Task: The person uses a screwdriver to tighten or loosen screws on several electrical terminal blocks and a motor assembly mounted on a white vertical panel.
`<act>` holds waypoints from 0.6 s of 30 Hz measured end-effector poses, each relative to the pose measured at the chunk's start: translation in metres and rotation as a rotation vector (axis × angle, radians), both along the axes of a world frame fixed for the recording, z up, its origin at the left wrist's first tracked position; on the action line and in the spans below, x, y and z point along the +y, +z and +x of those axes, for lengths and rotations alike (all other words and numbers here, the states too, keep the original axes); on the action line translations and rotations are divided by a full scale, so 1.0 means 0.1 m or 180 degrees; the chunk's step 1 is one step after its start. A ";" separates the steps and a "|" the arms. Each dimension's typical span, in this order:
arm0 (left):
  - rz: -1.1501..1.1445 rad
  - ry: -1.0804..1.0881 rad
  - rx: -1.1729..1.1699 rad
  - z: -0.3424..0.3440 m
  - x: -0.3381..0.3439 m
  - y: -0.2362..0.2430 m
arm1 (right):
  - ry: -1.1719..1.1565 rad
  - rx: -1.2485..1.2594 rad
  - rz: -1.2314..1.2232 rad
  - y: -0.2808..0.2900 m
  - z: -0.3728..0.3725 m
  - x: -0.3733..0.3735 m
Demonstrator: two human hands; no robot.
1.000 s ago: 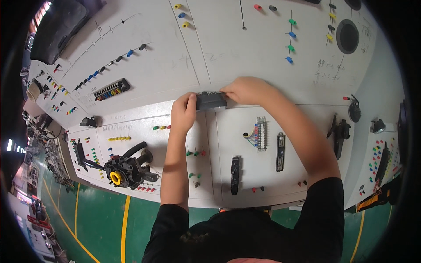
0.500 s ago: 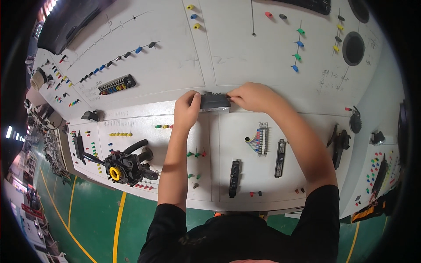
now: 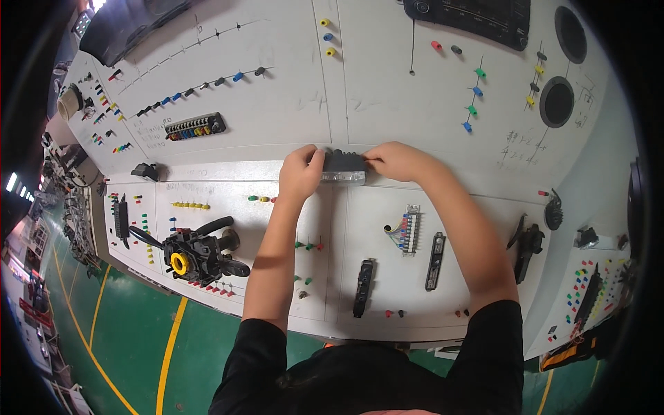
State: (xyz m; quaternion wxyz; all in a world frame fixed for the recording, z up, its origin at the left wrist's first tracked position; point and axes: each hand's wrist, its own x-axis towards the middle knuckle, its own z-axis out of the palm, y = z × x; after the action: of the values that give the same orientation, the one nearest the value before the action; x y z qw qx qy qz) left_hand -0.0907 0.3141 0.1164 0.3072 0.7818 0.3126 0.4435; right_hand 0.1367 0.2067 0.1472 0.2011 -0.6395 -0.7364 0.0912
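Note:
Between my two hands is a dark grey lamp unit (image 3: 345, 164) with a clear lens along its near side and a ridged far edge. It sits by the ledge where the upper and lower white panels meet. My left hand (image 3: 301, 173) is closed around its left end, thumb along the side. At its far right corner, my right hand (image 3: 402, 163) is closed in a pinch. Its fingertips touch the unit there, and what lies between them is hidden.
A steering column switch (image 3: 191, 254) with a yellow ring juts from the lower panel at left. Black switch strips (image 3: 364, 288) and a terminal block (image 3: 412, 230) stand between my forearms. Coloured sockets (image 3: 328, 37) dot the upper panel. Green floor (image 3: 228, 330) lies below.
The whole view has shifted and tilted slightly. Slightly more of the lamp unit's clear lens faces me. Both hands keep their places at its ends.

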 end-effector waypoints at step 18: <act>0.0029 0.0054 0.0149 -0.09 0.11 -0.02 | -0.0580 -0.0683 0.0485 -0.17 -0.22 -0.43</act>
State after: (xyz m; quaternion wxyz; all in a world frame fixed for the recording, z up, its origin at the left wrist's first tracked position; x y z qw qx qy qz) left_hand -0.0994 0.3254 0.1142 0.2924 0.7907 0.3243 0.4290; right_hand 0.1144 0.1637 0.1300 0.1766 -0.6926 -0.6974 -0.0525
